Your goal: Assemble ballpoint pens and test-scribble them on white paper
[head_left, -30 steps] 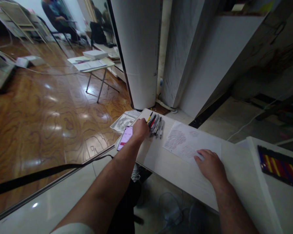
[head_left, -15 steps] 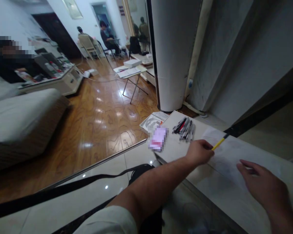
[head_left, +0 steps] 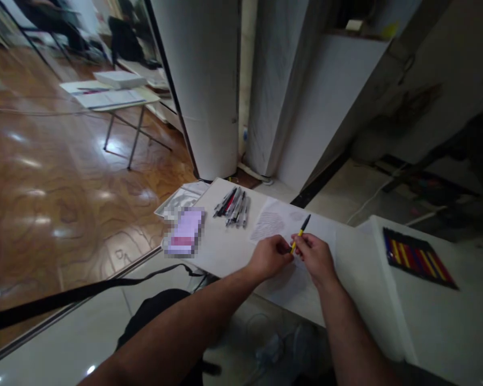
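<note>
A yellow pen with a dark grey end point(head_left: 305, 224) slants up between my two hands, above the white sheets. My right hand point(head_left: 316, 260) pinches it around the middle with thumb and fingers. At its lower end, the fingers of my left hand point(head_left: 270, 258) are curled together against the pen; their tips are partly hidden. Below lies a paper point(head_left: 268, 222) bearing shaded grey pencil-like patches. To the left of the paper rests a pile of pens point(head_left: 232, 206), mostly clear and black with a red one among them.
A phone with a blurred screen point(head_left: 185, 230) lies at the white table's left end point(head_left: 217, 249). On a white surface at right sits a dark pouch of coloured pens point(head_left: 418, 257). A folding table point(head_left: 108, 99) and a pillar point(head_left: 203, 91) stand beyond. A black strap point(head_left: 104, 292) crosses at lower left.
My view has swung right, bringing the pouch of coloured pens into sight. My right hand, empty and apart before, has come to the yellow pen and closed on it beside my left hand.
</note>
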`<state>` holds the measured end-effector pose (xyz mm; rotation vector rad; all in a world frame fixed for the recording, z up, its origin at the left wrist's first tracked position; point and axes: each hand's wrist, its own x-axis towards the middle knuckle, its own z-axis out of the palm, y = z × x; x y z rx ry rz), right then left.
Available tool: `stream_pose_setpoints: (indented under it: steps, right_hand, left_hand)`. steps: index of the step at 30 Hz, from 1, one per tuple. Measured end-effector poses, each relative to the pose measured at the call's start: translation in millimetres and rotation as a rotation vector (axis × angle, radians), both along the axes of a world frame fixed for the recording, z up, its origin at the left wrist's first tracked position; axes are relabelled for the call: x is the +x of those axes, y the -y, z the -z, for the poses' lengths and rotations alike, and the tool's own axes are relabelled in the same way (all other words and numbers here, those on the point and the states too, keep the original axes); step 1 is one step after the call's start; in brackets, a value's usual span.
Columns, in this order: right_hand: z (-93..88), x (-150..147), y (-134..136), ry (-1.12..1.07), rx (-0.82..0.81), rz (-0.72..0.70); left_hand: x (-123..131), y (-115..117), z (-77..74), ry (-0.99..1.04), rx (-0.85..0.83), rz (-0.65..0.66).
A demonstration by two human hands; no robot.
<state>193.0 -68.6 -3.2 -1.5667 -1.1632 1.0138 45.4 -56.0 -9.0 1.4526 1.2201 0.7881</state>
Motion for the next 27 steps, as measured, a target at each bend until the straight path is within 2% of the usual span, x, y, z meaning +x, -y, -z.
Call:
stream_pose_setpoints:
  steps: [2, 5, 9, 15, 27]
  right_hand:
    - [-2.1, 1, 0, -0.061, -0.017, -0.051]
    - [-6.2, 1, 3, -0.062, -0.079, -0.212]
    - [-9.8, -2, 5, 0.018, -0.098, -0.361]
    - [-11.2, -4, 4, 0.074, -0.071, -0.444]
    - [-3.7, -6, 2, 0.193, -0.023, -0.385]
  left_hand:
    - [0, -6, -3.0, 0.155, -0.057, -0.078]
    - [-6, -17, -10.6, 0.45, -0.213, -0.184]
    - [-16, -27, -18.5, 0.689, -0.308, -0.172]
    - [-20, -25, -18.0, 0.733, -0.373, -0.073]
    - [-19, -26, -9.8, 0.695, -0.321, -0.109]
